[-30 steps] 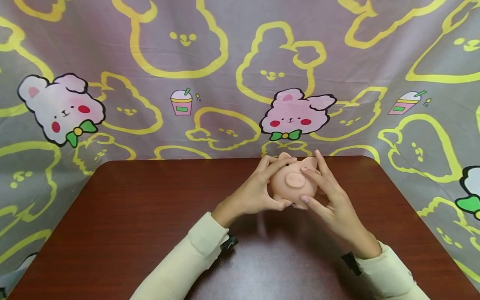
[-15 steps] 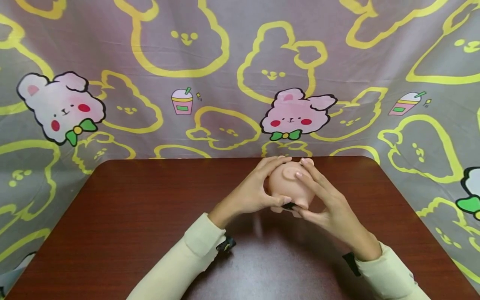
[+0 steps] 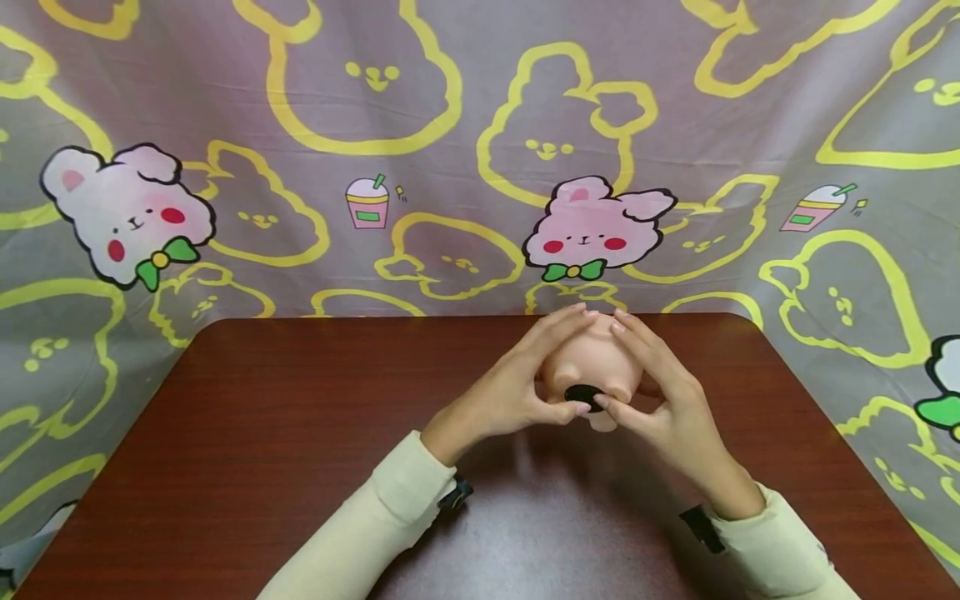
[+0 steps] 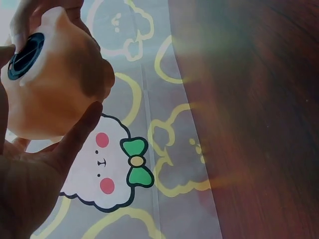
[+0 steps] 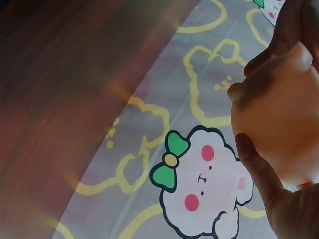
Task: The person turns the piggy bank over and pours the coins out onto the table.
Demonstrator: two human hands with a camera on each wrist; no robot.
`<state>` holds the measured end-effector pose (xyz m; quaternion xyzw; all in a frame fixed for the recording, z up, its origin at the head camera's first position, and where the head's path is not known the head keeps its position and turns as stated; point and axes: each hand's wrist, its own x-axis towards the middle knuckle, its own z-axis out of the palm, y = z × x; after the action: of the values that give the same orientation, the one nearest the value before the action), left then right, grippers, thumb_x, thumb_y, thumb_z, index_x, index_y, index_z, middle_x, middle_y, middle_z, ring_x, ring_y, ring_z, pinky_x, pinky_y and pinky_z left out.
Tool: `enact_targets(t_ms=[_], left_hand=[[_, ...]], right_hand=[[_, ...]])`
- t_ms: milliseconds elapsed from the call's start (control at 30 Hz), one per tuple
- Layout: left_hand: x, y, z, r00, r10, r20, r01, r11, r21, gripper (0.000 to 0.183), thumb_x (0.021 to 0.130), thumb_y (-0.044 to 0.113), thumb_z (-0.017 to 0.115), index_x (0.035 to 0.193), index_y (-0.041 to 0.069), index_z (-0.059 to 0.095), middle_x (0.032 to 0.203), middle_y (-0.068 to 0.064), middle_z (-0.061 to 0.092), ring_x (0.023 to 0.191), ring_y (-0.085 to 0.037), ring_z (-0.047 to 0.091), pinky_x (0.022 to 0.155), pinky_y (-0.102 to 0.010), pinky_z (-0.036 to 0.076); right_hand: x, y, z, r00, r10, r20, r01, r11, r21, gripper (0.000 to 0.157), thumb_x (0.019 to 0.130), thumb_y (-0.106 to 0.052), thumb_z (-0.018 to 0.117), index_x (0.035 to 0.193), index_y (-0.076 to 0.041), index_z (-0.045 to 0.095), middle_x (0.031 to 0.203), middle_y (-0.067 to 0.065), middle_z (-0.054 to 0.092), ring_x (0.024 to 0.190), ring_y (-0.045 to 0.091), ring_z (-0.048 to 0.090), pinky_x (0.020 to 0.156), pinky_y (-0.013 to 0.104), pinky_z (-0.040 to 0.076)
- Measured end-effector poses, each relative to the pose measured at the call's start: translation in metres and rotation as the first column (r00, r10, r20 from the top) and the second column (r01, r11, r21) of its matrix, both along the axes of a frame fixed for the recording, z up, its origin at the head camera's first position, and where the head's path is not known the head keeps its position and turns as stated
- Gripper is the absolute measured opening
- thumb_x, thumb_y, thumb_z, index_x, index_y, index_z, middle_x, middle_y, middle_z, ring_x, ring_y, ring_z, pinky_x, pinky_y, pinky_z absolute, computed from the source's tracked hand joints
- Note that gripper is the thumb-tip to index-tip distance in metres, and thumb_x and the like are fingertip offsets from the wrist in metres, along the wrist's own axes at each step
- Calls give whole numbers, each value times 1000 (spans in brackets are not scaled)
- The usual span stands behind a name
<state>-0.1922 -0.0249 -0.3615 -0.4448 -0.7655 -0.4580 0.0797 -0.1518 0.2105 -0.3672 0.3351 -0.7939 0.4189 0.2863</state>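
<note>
A pink piggy bank [image 3: 592, 358] is held up above the table between both hands, its underside turned toward the head camera. A round black plug [image 3: 581, 397] sits in its belly between the stubby feet. My left hand [image 3: 517, 383] grips the bank's left side, fingers over the top and thumb at the plug's lower edge. Opposite it, my right hand [image 3: 667, 392] holds the other side, with the thumb tip on the plug's right edge. In the left wrist view the plug [image 4: 26, 56] shows a bar across it. The pig's snout and face are hidden in the head view.
The dark red-brown wooden table [image 3: 285, 433] has rounded far corners. Behind it and along its sides hangs a grey curtain [image 3: 442, 183] with yellow outlines and rabbit faces. A dark device [image 3: 455, 493] is strapped at the left wrist and another dark strap [image 3: 702, 529] at the right.
Both hands have tipped the piggy bank back. Its snout has rolled up out of sight, and the belly with the black plug has come into view. Both thumbs have shifted onto the plug.
</note>
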Motion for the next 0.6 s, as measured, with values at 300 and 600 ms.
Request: enact_targets(t_ms=[300,600], left_hand=[[5,1,4,999,21,-44,-24,996,-86,98,78,24,94,159,25,40,174,0,18,149,-17,40,110,-31,49],[3,2,2,997,10,-73,-15,997,-72,99,74,22,97,156,23,41,171,-3,24,156,-17,31,116,-30,46]], right_hand=[[8,0,10,953,-85,291,121,986,-110,82,85,13,77,157,-17,51,151,-10,58,116,3,61,78,9,52],[9,2,12,916,-135,379,183,979,-92,71,93,1,72,156,-25,51,143,-21,61,109,2,63,85,11,49]])
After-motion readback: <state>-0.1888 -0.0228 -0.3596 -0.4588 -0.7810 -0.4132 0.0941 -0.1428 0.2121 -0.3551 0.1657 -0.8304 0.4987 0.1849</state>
